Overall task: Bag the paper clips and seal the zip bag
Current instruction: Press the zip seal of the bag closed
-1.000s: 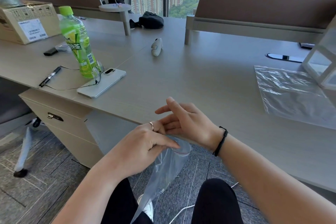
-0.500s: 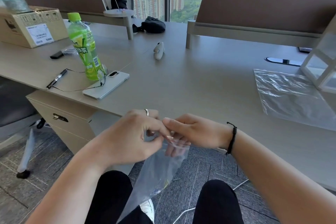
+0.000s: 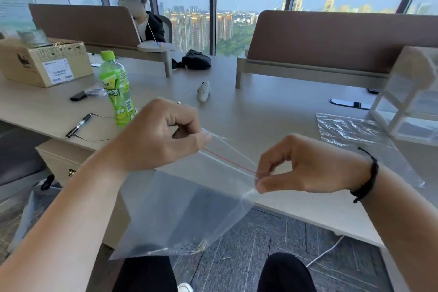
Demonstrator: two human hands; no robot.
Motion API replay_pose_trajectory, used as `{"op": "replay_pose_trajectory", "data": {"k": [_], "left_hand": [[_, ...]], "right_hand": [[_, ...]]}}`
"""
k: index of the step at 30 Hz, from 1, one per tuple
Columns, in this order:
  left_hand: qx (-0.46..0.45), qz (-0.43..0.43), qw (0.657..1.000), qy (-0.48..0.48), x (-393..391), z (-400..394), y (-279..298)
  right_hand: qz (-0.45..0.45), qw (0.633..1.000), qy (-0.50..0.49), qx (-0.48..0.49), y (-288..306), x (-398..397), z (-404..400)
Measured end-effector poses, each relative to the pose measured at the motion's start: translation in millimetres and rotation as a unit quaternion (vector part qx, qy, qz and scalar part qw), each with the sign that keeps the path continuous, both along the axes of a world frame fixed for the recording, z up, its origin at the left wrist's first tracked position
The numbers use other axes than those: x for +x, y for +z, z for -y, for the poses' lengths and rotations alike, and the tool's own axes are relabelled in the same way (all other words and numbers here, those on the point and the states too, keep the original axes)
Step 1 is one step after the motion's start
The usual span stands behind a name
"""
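A clear zip bag (image 3: 184,208) with a red line along its zip strip hangs in front of me, above my lap and the desk's front edge. My left hand (image 3: 161,137) pinches the zip strip at its left end. My right hand (image 3: 296,166) pinches the strip at its right end, so the top is stretched between both hands. Several paper clips (image 3: 189,248) lie blurred in the bag's bottom corner.
On the desk (image 3: 260,114) stand a green bottle (image 3: 117,89), a pen (image 3: 78,125), a white controller (image 3: 203,91), a cardboard box (image 3: 45,61), more flat clear bags (image 3: 350,130) and a white clear-sided drawer box (image 3: 412,99). A person sits behind the far divider.
The hands have risen and moved apart, from close together at the bag's mouth to its two ends. The bag now hangs higher, its top pulled straight.
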State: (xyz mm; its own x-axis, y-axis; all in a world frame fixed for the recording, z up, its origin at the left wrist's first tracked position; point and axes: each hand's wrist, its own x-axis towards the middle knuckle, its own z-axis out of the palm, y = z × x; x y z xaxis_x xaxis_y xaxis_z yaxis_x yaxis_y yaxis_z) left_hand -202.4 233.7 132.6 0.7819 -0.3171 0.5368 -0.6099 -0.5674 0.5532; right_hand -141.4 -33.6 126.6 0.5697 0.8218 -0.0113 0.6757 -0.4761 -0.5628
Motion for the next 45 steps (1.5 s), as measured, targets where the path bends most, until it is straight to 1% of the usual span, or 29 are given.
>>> {"op": "replay_pose_trajectory", "data": {"k": [3, 6, 9, 10, 12, 14, 16, 18, 21, 23, 25, 27, 30, 34, 36, 39, 42, 45], "left_hand": [[-0.031, -0.001, 0.999, -0.018, 18, -1, 9], [-0.089, -0.033, 0.994, -0.06, 43, 3, 13], [-0.16, -0.067, 0.982, -0.082, 77, 11, 10], [-0.183, -0.073, 0.977, -0.086, 90, 14, 8], [-0.22, -0.084, 0.967, -0.098, 117, 22, 4], [-0.257, -0.102, 0.955, -0.109, 144, 30, -1], [-0.279, -0.124, 0.946, -0.107, 170, 36, -7], [-0.256, -0.139, 0.954, -0.078, 194, 37, -13], [-0.141, -0.144, 0.979, -0.012, 224, 36, -25], [-0.09, -0.157, 0.983, 0.004, 235, 36, -33], [-0.059, -0.169, 0.984, 0.011, 248, 38, -41], [-0.041, -0.174, 0.984, 0.021, 260, 38, -46], [-0.04, -0.161, 0.986, 0.023, 275, 39, -44], [-0.051, -0.145, 0.988, -0.016, 287, 43, -21], [-0.043, -0.141, 0.989, -0.032, 292, 43, -6], [-0.035, -0.146, 0.987, -0.05, 295, 42, 14], [-0.017, -0.174, 0.983, -0.062, 296, 42, 29], [0.031, -0.208, 0.975, -0.068, 293, 41, 39]], "right_hand": [[0.045, 0.998, -0.013, 0.03, 18, 2, 21], [0.127, 0.989, 0.006, 0.077, 28, 11, 41], [0.151, 0.984, -0.008, 0.098, 35, 31, 59], [0.139, 0.983, -0.02, 0.116, 35, 40, 63], [0.062, 0.976, -0.048, 0.203, 31, 62, 70], [-0.03, 0.946, -0.096, 0.307, 21, 86, 72], [-0.084, 0.919, -0.147, 0.357, 8, 111, 71], [-0.123, 0.901, -0.202, 0.363, -6, 134, 70], [-0.143, 0.894, -0.255, 0.339, -24, 162, 70], [-0.161, 0.887, -0.265, 0.343, -33, 172, 69], [-0.183, 0.874, -0.27, 0.362, -40, 182, 67], [-0.189, 0.863, -0.275, 0.379, -43, 191, 65], [-0.18, 0.847, -0.3, 0.401, -39, 206, 61], [-0.14, 0.832, -0.321, 0.431, -20, 224, 63], [-0.117, 0.838, -0.32, 0.426, -8, 230, 66], [-0.083, 0.868, -0.315, 0.375, 9, 231, 76], [-0.075, 0.906, -0.285, 0.303, 23, 226, 90], [-0.073, 0.926, -0.268, 0.257, 33, 219, 101]]}}
